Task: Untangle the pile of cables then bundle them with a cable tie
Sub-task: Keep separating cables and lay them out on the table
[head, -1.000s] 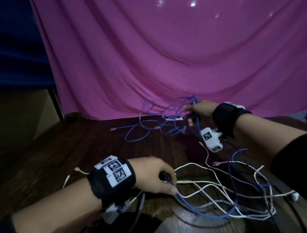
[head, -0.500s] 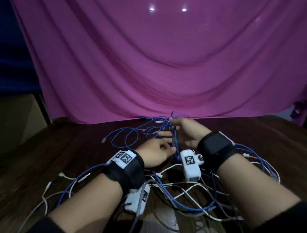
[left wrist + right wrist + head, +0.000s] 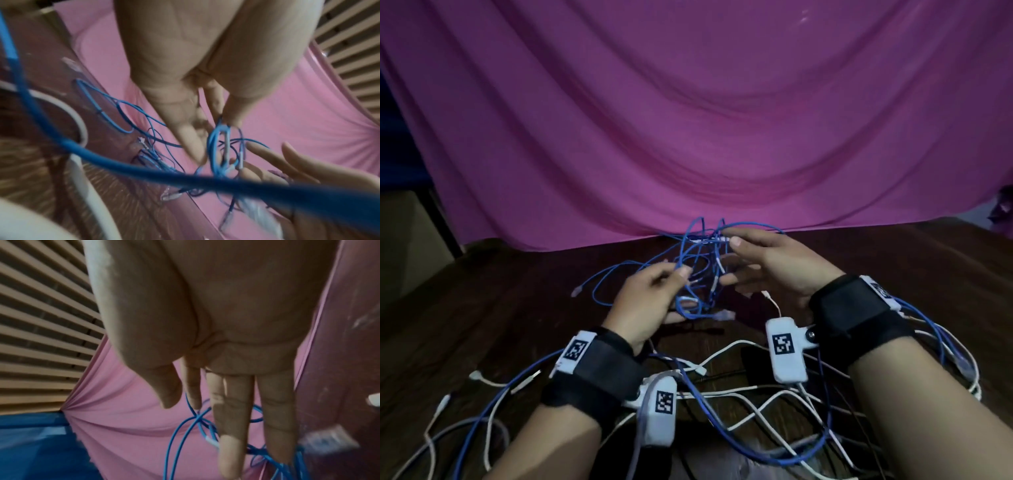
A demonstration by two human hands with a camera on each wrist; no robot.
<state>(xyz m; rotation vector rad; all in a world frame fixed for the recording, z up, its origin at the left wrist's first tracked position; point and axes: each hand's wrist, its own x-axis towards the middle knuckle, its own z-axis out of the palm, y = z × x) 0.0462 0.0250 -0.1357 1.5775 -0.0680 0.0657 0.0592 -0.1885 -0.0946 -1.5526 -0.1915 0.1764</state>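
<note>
A tangle of thin blue cables [image 3: 698,270] hangs lifted between both hands at the far middle of the dark wooden table [image 3: 517,291]. My left hand [image 3: 681,274] pinches a blue loop between thumb and forefinger, shown close in the left wrist view [image 3: 222,123]. My right hand [image 3: 729,240] pinches the top of the tangle with thumb and index finger. Its other fingers [image 3: 232,426] stay straight beside the blue strands [image 3: 176,434]. White cables [image 3: 739,387] and a thicker dark-blue cable [image 3: 705,404] lie spread under my wrists. I see no cable tie.
A pink cloth [image 3: 688,137] hangs as a backdrop right behind the tangle. Loose white cable ends [image 3: 479,377] trail to the front left. More blue and white cable [image 3: 962,363] loops at the right, past my right wrist.
My left hand left the cables at the front and came up to the blue tangle. My right hand carried the tangle from the right toward the centre, and both hands now hold it raised.
</note>
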